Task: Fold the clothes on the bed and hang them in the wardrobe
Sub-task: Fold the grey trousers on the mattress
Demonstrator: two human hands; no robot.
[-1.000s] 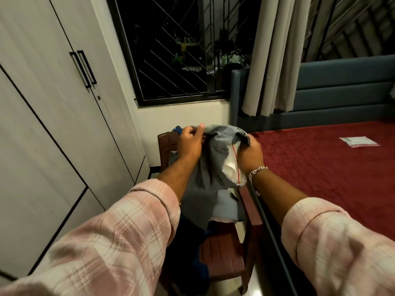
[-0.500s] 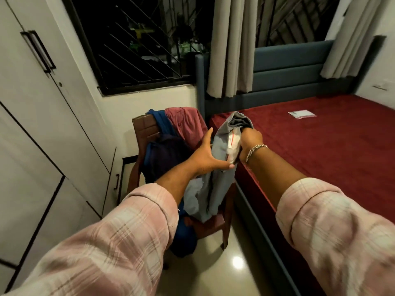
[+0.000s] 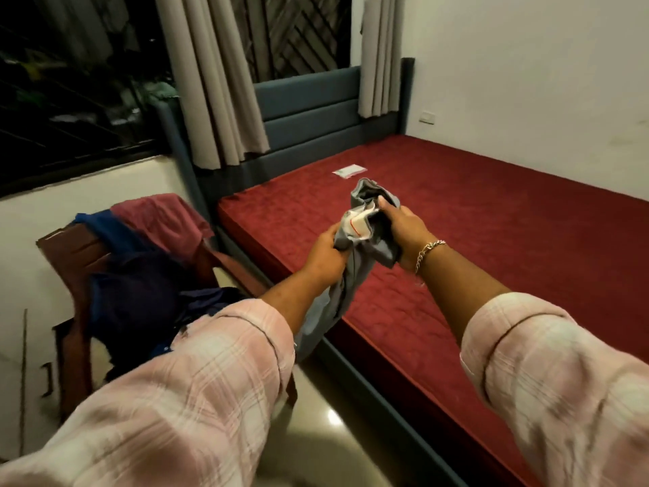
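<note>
Head view: a bunched grey garment (image 3: 365, 240), perhaps trousers, with a white red-stitched inner lining showing, hangs over the edge of the red bed (image 3: 491, 223). Left hand (image 3: 325, 253) and right hand (image 3: 404, 228) both curl their fingers round it.

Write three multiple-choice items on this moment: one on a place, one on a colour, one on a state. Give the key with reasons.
1. Where is the small white packet?
A. On the bed
B. On the chair
C. On the floor

2. What colour is the bed cover?
A. Blue
B. Dark red
C. Grey

3. How is the grey garment held?
A. By both hands
B. By one hand
C. By neither

Key: 1 A, it lies on the cover near the headboard; 2 B, the cover is plainly dark red; 3 A, left hand and right hand both grip it.
</note>
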